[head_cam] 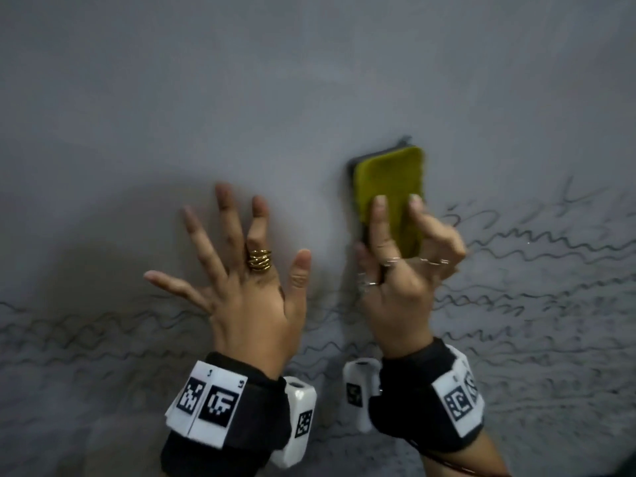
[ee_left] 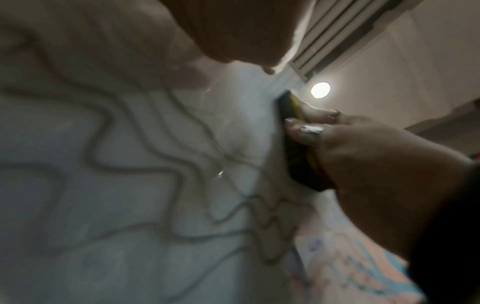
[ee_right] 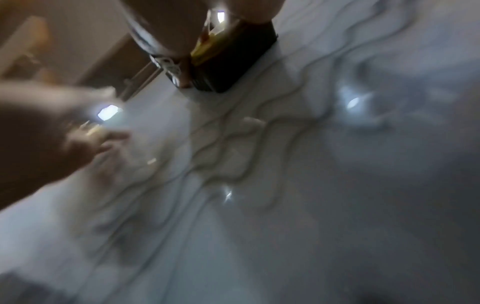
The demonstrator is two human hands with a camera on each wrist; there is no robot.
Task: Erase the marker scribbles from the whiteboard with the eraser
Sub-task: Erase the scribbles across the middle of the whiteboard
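Note:
A whiteboard (head_cam: 309,80) fills the head view. Wavy black marker scribbles (head_cam: 537,256) cover its lower half and right side; its upper part is wiped grey. My right hand (head_cam: 399,270) grips an olive-yellow eraser (head_cam: 395,187) with a dark pad, pressed flat against the board just left of the upper scribbles. The left wrist view shows the eraser (ee_left: 293,144) edge-on under the right hand's fingers (ee_left: 306,131). My left hand (head_cam: 247,270) rests flat on the board with fingers spread, left of the eraser. In the right wrist view the eraser (ee_right: 233,61) touches the scribbles (ee_right: 233,160).
A ceiling light (ee_left: 320,90) and slatted vent (ee_left: 335,35) appear past the board's edge in the left wrist view. A door frame (ee_right: 103,67) shows beyond the board in the right wrist view. Both wrists carry black bands with white marker tags.

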